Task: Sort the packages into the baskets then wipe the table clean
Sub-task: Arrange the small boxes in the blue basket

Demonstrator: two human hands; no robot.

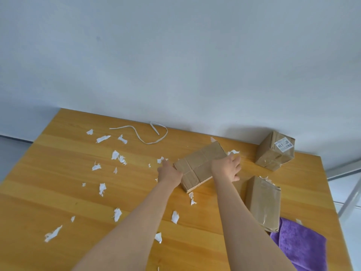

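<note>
your left hand [169, 173] lies flat against the left edge of the flat package [199, 165] at frame centre, fingers straight. your right hand [226, 169] covers its right end; i cannot tell its grasp. the box [274, 151] at right bears a white label [284, 145], its digits blurred. paper scraps [117, 155] litter the wooden table [58, 173]; a purple cloth [300, 245] lies lower right.

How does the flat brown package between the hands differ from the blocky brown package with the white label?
The flat brown cardboard package lies low; the blocky brown package with the white label stands taller. The blocky one shows a label, the flat one none. The left hand and right hand touch the flat one, not the blocky one. Both are brown, on the wooden table.
</note>
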